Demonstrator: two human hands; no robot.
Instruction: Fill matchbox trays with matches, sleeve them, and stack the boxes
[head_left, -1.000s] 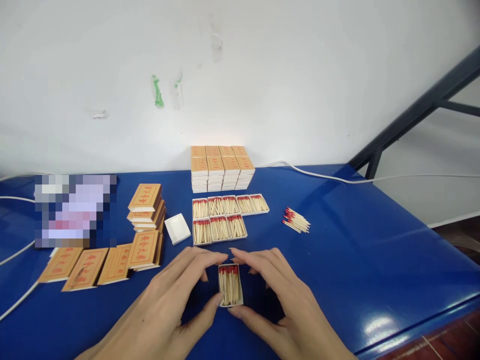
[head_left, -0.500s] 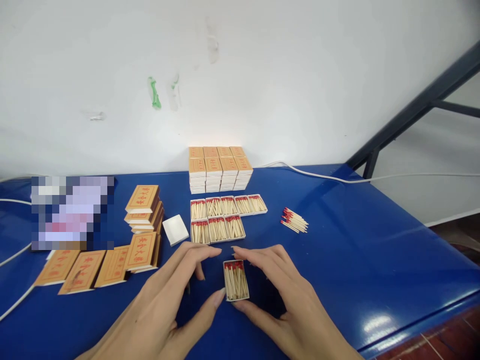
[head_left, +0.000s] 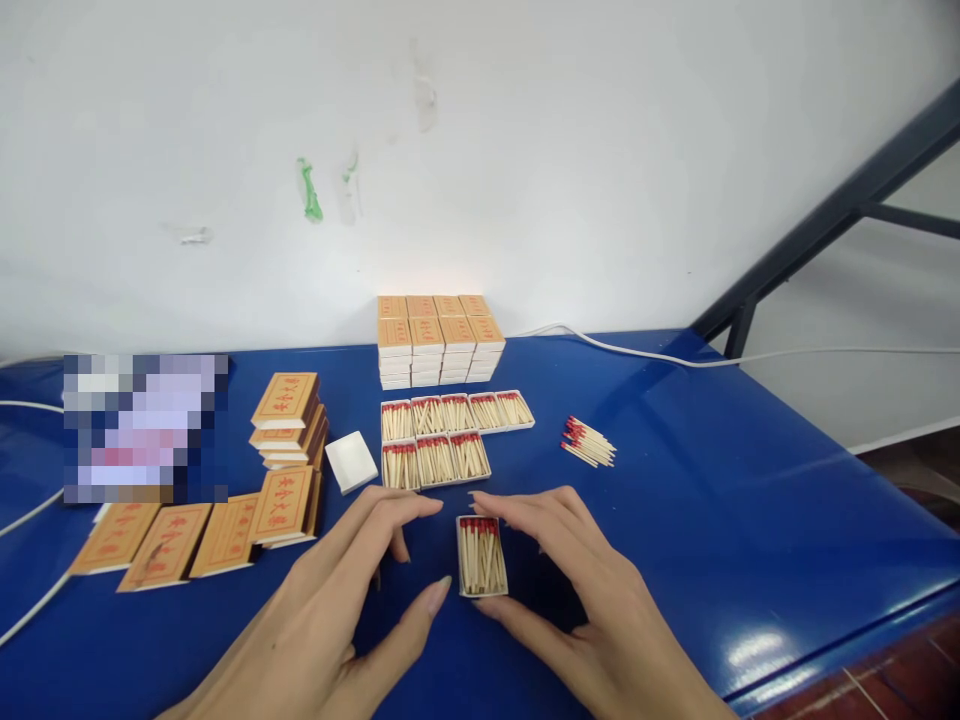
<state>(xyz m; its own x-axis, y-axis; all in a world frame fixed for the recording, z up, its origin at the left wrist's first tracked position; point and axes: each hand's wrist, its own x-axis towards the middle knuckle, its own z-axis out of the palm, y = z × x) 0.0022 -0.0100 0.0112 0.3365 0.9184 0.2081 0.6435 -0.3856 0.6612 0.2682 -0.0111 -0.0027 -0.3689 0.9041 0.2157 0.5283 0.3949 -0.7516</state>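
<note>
A small white matchbox tray (head_left: 483, 558) full of red-headed matches is between my hands. My right hand (head_left: 592, 590) grips it by its ends, thumb at the near end and fingertips at the far end. My left hand (head_left: 352, 580) is open just left of the tray, thumb and fingers apart, holding nothing. Beyond my hands, two rows of filled trays (head_left: 435, 460) lie side by side. A plain white tray (head_left: 351, 462), bottom side up as far as I can tell, rests to their left.
Closed orange matchboxes (head_left: 441, 340) are stacked against the wall. Orange matchbox sleeves (head_left: 289, 400) are piled and spread at the left, near a pixelated object (head_left: 146, 425). Loose matches (head_left: 589, 442) lie on the blue table (head_left: 750, 500) at right. A white cable (head_left: 622, 346) runs along the back.
My right hand has shifted the filled tray slightly to the right and straightened it. The tray has come away from my left thumb; my left hand has hardly moved.
</note>
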